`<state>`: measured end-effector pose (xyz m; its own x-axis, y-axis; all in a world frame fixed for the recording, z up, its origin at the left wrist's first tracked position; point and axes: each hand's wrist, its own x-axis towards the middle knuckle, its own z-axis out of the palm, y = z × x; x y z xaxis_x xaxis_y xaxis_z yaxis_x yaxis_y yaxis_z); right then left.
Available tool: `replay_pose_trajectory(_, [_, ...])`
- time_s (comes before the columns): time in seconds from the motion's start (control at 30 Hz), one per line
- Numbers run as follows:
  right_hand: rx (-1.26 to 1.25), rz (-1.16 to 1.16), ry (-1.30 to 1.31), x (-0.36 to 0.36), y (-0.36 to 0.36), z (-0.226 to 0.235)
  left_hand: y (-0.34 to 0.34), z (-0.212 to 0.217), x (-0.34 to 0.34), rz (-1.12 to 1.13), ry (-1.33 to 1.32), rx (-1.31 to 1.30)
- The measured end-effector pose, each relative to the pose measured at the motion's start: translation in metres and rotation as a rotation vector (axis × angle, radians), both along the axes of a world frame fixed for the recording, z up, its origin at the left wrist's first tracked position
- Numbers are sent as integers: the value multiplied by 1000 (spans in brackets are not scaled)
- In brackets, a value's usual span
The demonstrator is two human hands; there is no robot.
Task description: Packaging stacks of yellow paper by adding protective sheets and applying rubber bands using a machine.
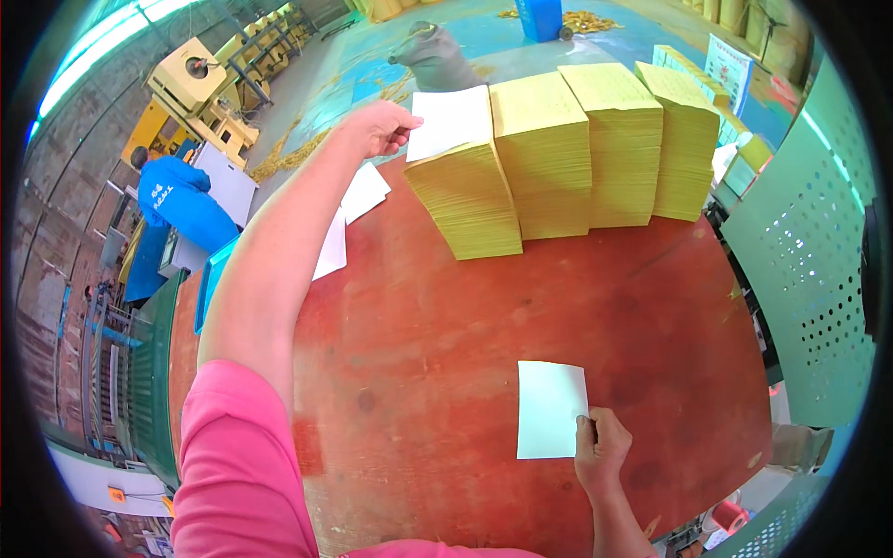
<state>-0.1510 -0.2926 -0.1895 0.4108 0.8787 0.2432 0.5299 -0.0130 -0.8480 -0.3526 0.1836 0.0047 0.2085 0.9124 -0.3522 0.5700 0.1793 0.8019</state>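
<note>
My left hand reaches far out and pinches the left edge of a white sheet. That sheet lies on top of the leftmost tall stack of yellow paper. Close to me, my right hand grips a second white sheet by its lower right edge, thumb on top, over the red tabletop. Several yellow stacks stand side by side along the table's far edge. Partly behind my left forearm lie loose white sheets on the table.
A blue tray sits at the table's left edge, partly hidden by my arm. Right of the table stands a pale green perforated panel. A person in blue works at the left. Beyond are a grey sack and a blue bin.
</note>
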Motion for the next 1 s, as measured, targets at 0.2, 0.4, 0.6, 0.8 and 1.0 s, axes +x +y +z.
replay_pose_trajectory(0.2, [12,-11,7,-1,-2,-3,0,1,2,10,64,20])
replay_pose_trajectory(0.4, [10,-7,0,-1,-1,1,-1,4,3,-32,123,76])
replay_pose_trajectory(0.6, [5,-8,6,-2,-2,1,5,0,-2,-68,149,97])
replay_pose_trajectory(0.8, [16,1,-15,-1,-2,1,29,5,3,-42,472,642])
replay_pose_trajectory(1.0, [-44,27,1,2,0,1,74,-9,59,-453,450,676])
